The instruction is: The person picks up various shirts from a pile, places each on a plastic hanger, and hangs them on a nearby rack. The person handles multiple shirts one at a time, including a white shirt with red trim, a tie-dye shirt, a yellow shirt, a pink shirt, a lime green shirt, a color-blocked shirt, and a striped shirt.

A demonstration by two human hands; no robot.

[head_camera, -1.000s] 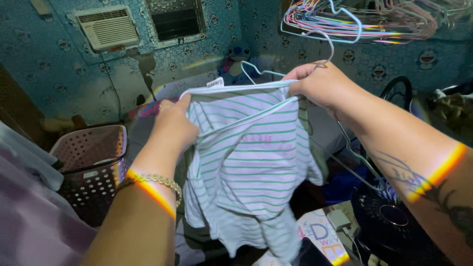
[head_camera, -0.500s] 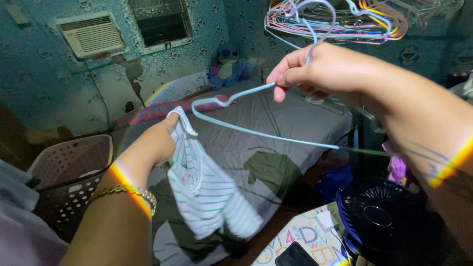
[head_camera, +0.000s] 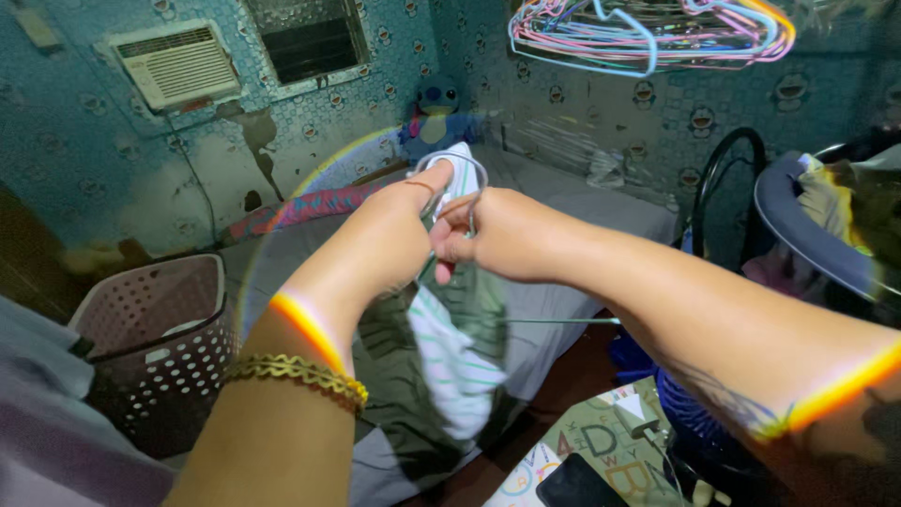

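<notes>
The green-striped white shirt (head_camera: 458, 352) is now hanging from the pale blue wire hanger (head_camera: 466, 178), no longer held apart from it. Both hands have met above the bed (head_camera: 582, 202), the left hand (head_camera: 389, 235) and right hand (head_camera: 497, 235) each pinching hanger and collar together.

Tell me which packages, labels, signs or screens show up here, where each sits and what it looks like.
Phone: bottom edge, lying on the mat, a dark rectangle with a blank screen.
Alphabet play mat: on the floor at lower right, pale with large coloured letters and numbers.
White charger block: on the mat beside the fan, small and boxy.
No packages or signs can be made out.
</notes>
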